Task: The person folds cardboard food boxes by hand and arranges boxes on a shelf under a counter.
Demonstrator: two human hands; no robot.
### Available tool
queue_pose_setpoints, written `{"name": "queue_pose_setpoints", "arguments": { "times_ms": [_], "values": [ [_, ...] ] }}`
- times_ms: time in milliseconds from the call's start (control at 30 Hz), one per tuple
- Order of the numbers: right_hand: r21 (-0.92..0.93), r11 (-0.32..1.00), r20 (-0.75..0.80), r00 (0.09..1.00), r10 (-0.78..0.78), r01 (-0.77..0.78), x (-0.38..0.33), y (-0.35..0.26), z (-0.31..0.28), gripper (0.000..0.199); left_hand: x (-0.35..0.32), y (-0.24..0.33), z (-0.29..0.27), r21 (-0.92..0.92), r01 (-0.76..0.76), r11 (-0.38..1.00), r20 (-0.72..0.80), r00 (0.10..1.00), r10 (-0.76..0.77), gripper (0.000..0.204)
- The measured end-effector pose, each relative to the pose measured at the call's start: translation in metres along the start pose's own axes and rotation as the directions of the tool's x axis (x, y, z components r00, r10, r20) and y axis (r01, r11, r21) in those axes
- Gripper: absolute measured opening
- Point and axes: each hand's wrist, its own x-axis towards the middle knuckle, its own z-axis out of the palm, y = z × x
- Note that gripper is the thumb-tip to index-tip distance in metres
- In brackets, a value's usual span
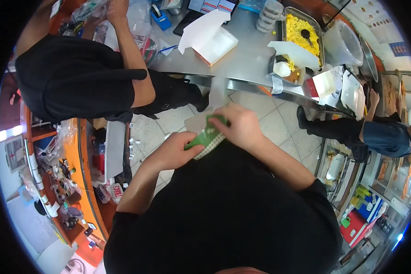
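In front of my black shirt, both hands hold a flat green piece (197,142) with a white, dotted edge; its exact kind is unclear. My left hand (174,150) closes on its lower left end, thumb on top. My right hand (242,127) grips the upper right end with fingers curled over it. A whitish translucent sheet (218,92) sticks up beyond the right hand, blurred. A pale flap (195,122) shows just past the green piece, between the hands.
Ahead stands a steel table (253,57) with an open white takeaway box (217,45), a filled box (287,68) and a tray of yellow food (301,34). A co-worker in black (77,77) stands left, another person (383,137) right. Orange-edged shelving (80,160) lies left.
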Motion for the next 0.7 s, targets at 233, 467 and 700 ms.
{"name": "queue_pose_setpoints", "arguments": {
  "times_ms": [233, 467, 700],
  "values": [
    [0.208, 0.978, -0.033, 0.999, 0.027, -0.02, -0.027, -0.008, 0.001, 0.02, 0.015, 0.007, -0.012, 0.148, -0.207, 0.967, -0.092, 0.971, 0.222, 0.025],
    [0.157, 0.925, -0.444, 0.812, 0.378, -0.346, -0.073, 0.063, -0.052, 0.022, 0.106, 0.016, 0.022, 0.696, -0.195, 0.691, -0.358, 0.74, 0.57, 0.025],
    [0.239, 0.845, -0.362, 0.763, 0.535, -0.478, -0.136, 0.108, -0.081, 0.018, 0.307, -0.001, 0.056, 0.761, 0.154, 0.63, -0.387, 0.887, 0.251, 0.019]
  ]
}}
